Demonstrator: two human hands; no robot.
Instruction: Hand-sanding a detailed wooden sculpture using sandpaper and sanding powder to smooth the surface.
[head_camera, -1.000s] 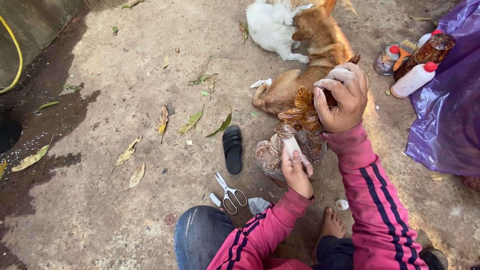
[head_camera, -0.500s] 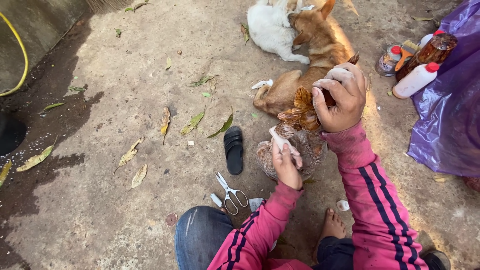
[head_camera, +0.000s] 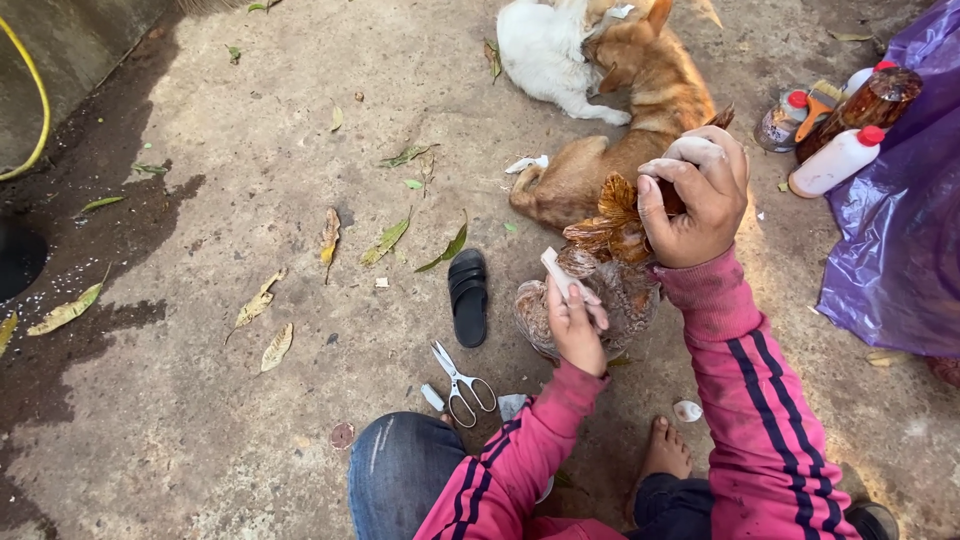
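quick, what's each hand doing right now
Left hand: closed on a small pale stick-like piece, held against the brown chicken.
Right hand: closed around the chicken's raised feathers.

A purple plastic bag (head_camera: 900, 230) fills the right edge of the view. Just left of its upper part stands a cluster of containers: a white squeeze bottle with a red cap (head_camera: 835, 160) lying tilted against the bag, a tall brown bottle (head_camera: 866, 103) behind it, and a small clear jar with a red lid (head_camera: 779, 122) farthest from the bag.
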